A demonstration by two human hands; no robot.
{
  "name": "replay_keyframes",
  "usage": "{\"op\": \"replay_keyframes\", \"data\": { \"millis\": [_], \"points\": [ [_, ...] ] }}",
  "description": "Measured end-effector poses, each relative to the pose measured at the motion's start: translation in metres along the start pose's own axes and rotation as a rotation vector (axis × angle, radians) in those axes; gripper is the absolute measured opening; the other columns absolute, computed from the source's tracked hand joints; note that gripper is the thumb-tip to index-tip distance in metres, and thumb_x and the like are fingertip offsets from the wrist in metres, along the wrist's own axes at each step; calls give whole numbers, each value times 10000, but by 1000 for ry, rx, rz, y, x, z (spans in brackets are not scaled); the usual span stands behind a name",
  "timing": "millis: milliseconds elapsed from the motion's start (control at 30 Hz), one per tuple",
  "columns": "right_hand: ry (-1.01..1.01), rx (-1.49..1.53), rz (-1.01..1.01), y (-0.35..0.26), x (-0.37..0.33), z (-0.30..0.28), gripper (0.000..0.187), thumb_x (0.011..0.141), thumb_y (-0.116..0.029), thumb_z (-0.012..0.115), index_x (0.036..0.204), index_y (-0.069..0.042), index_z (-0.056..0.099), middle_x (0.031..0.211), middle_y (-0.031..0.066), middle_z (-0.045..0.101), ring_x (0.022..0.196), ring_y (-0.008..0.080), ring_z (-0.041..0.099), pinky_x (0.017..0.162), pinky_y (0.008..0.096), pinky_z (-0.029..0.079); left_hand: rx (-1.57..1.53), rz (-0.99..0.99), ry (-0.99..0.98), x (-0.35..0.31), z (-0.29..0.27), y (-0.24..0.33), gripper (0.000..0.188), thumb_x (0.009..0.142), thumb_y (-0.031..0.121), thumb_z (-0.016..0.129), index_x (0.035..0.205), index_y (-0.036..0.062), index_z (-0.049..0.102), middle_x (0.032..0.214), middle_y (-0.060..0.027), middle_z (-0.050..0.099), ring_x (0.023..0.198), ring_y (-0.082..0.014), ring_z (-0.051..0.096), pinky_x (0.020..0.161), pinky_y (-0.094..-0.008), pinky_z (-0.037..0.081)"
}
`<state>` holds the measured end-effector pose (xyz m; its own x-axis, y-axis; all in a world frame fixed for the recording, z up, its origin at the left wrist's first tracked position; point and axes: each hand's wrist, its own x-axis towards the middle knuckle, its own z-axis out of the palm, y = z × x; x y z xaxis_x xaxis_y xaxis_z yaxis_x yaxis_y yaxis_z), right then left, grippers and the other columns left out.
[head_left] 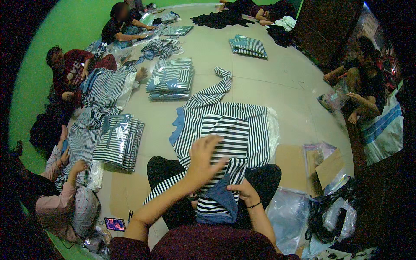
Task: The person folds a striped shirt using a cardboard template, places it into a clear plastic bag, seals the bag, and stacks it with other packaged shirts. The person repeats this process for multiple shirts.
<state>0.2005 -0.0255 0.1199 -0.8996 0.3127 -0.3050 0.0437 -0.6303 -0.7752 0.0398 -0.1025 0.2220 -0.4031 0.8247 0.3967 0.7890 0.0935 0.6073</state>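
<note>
Squaring the striped garment [229, 149], laid out before you toward twelve o'clock, calls for aligned stripes and smoothed folds, with your left hand [208, 158] spread open, gripping nothing visible, and your right hand [245, 191] part-closed, pinching its blue panel [222, 193].

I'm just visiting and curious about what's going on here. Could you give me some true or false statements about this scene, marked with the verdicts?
1. The right hand holds striped cloth. True.
2. The left hand is clenched into a fist. False: its fingers are extended.
3. A dark bracelet circles the right wrist. True.
4. The phone lies to the person's right. False: it lies to the left.
5. Clear plastic lies to the person's right. True.
6. The nearest stack of packages is plain yellow. False: it is striped, dark and white.
</note>
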Motion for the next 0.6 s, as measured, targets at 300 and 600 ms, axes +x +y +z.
{"op": "replay_keyframes", "data": {
  "millis": [300,600],
  "points": [
    [80,-38,-126,9,-1,-6,746,486,-51,724,1147,-51,378,982,9,491,901,152,458,813,282,370,-413,-273,2,76,-30,-27,259,717,244,587,806,3,616,645,-68,593,579,-103,524,537,-232,400],
    [131,28,-222,12,-7,-16,702,470,-35,717,1110,-64,429,966,33,533,893,173,501,797,297,400,-642,-331,378,70,-6,-22,228,800,179,504,812,-41,562,737,-82,578,695,-128,522,643,-231,399]
  ]
}}
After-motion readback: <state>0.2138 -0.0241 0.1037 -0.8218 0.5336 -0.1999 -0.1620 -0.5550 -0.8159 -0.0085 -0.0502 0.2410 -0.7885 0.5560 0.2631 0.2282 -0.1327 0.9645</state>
